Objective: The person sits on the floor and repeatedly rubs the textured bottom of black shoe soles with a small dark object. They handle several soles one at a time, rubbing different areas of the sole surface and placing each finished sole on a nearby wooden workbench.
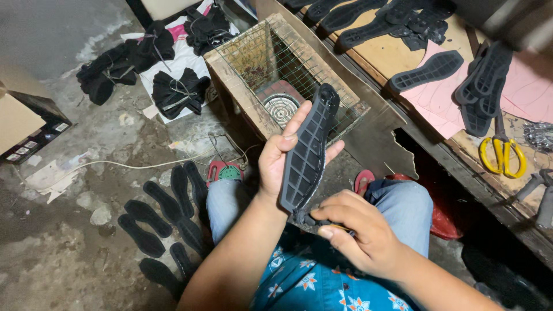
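My left hand (280, 156) grips a dark grey rubber shoe sole (308, 151), held upright with its ribbed grid side toward me. My right hand (360, 230) is closed at the sole's lower end, pinching a small dark tool or piece against it; what it is stays hidden by the fingers. Both hands are above my knees in blue jeans (403, 201).
A wooden box with a wire mesh top (271, 63) and a round heater coil (280, 106) stands just ahead. Several black soles (164, 201) lie on the concrete floor at left. More soles (429, 70) and yellow scissors (502, 155) rest on the workbench at right.
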Tool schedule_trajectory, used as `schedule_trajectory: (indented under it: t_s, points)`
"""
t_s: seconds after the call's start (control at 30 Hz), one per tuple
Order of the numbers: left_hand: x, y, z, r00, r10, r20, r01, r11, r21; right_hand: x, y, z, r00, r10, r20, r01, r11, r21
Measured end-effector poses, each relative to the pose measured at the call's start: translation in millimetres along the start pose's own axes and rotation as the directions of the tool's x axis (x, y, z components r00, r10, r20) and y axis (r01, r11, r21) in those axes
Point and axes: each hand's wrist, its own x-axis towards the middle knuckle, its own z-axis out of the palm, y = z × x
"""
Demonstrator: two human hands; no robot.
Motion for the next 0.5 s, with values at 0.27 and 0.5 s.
schedule_trajectory:
  t_s: [0.27, 0.5]
  points:
    - [-1, -14, -22, 0.991, -0.088, -0.097, 0.088, 0.996, -0.008, 7, 5, -5, 0.999, 0.010, 0.035, -0.010, 1.000, 0.011]
    - [-5, -23, -26, 0.988, -0.110, -0.107, 0.106, 0.993, -0.047, 12, 8, -3, 1.000, 0.019, 0.002, -0.019, 1.000, -0.016]
